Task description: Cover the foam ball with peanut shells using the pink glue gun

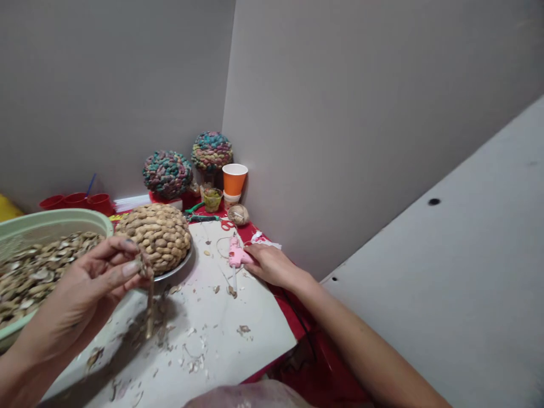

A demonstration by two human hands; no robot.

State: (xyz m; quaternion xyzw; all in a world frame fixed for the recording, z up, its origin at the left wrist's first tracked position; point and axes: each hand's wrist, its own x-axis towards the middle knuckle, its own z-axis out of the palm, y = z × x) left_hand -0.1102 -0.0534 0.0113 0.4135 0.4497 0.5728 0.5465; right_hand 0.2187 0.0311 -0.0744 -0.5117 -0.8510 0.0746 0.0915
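Note:
Pinched between the thumb and fingers of my left hand [114, 272] is a small brown piece made of peanut shell [144, 265], with a thin brown stalk [149, 309] hanging down from it. My right hand [272, 263] is closed around the handle of a pink glue gun [236, 252], which lies on the white board with a clear glue stick [234, 280] poking out of its back. Just beyond my left hand, a dome covered in whole peanut shells [164, 238] rests on a metal plate [187, 262]. The fingertips of my right hand are partly hidden.
A green basin [80, 214] of peanut shells stands at the left. Two coloured shell balls [168, 174], stacked paper cups [235, 180], red-handled scissors [227, 225], a twine ball [238, 215] and red cups [76, 200] line the back. Shell scraps litter the white board [238, 357].

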